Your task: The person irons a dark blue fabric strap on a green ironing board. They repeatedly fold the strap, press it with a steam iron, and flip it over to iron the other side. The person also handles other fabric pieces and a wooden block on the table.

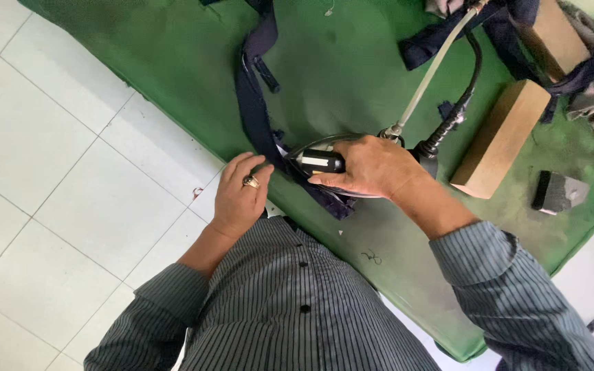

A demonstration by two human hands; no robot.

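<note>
My right hand [372,167] is wrapped around the one steam iron [324,165] on the navy fabric strip [252,103], my left hand [240,196] presses that strip flat-fingered onto the green table [338,62], near two wooden blocks [500,137].

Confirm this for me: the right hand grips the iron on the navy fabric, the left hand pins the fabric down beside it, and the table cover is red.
Not quite: the table cover is green, not red, as the head view shows. The rest stands: the right hand grips the iron on the navy fabric, and the left hand pins the fabric down beside it.
</note>
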